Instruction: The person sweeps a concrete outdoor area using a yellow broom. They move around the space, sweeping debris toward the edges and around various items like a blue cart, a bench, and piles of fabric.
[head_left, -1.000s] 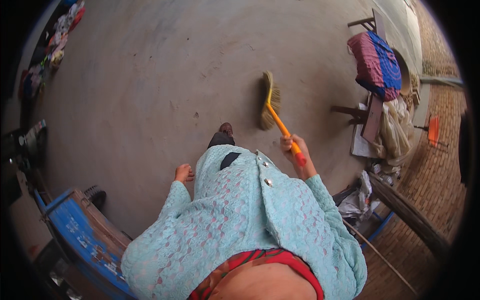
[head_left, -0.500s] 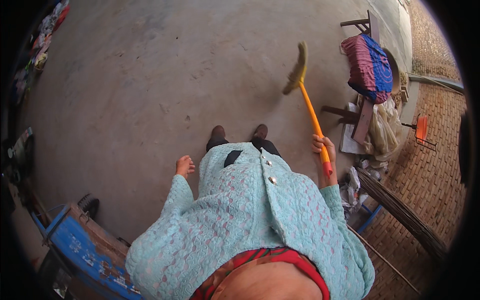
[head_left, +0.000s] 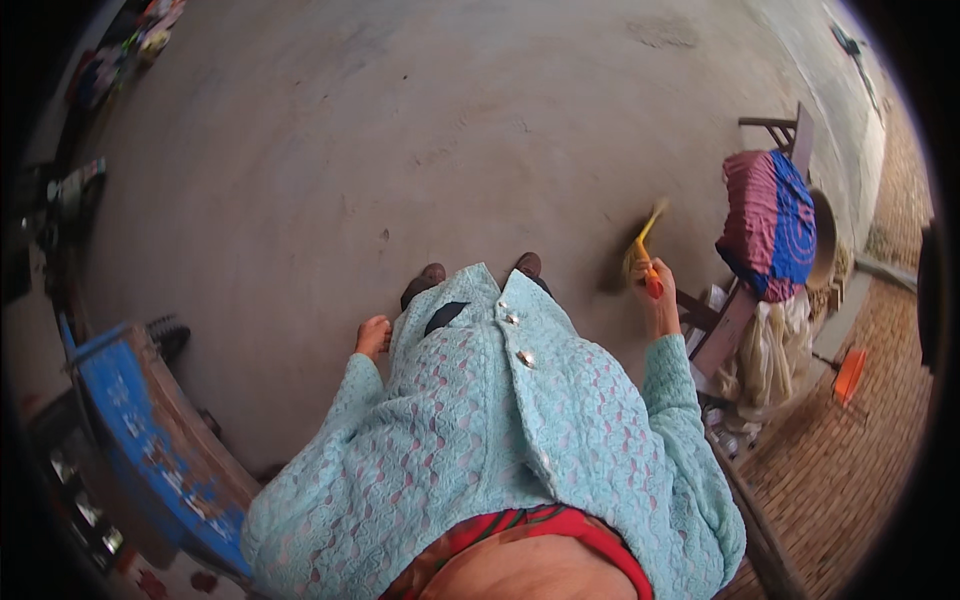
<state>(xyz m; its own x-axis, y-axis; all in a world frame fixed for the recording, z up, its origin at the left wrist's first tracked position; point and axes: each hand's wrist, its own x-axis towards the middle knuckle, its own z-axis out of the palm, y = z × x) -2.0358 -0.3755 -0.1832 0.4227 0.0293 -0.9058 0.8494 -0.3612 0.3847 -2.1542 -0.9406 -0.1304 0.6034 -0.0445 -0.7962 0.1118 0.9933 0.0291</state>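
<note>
A broom (head_left: 644, 238) with a yellow-orange handle and a red end is in my right hand (head_left: 656, 280). My fingers wrap around the handle near its red end. The broom's head is blurred and foreshortened, low over the concrete floor ahead of the hand. My left hand (head_left: 373, 337) hangs beside the hem of my light-blue knitted jacket (head_left: 470, 390). Its fingers are curled in, and nothing shows in them. Both of my brown shoes (head_left: 529, 264) stand on the floor just past the hem.
On the right, a pink and blue cloth bundle (head_left: 765, 220) rests on a dark wooden bench (head_left: 802, 140). Pale plastic sacks (head_left: 775, 350) and an orange object (head_left: 850, 375) lie nearer, by the brick paving (head_left: 840, 480). A worn blue cart (head_left: 130, 390) stands at left.
The broom has swung from reaching far ahead to a foreshortened pose close to my right hand. That hand moved slightly forward. The surroundings shifted as I moved, with the bundle now lower in view.
</note>
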